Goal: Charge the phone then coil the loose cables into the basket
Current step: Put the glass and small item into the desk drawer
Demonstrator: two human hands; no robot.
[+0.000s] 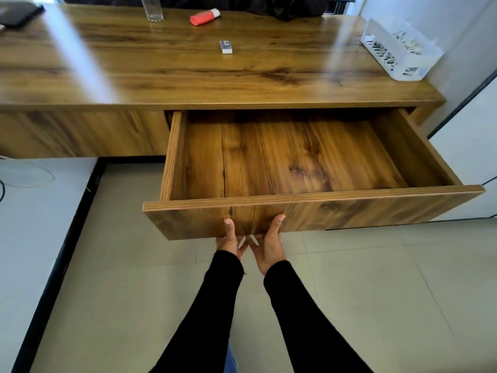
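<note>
Holding an open drawer (309, 211) by its front panel with 2 hands.

Head view: at lower centre of the frame, the left hand (230, 242) and right hand (267, 244) grip the panel's lower edge side by side, thumbs pressed on its face, fingers hooked underneath and mostly hidden. On the wooden desk (134, 63) above, a white basket (419, 68) sits at upper right, holding things too small to identify. A small white block (226, 47) lies at upper centre, with a red-and-white object (204, 16) and a glass (152, 8) along the top edge.
</note>
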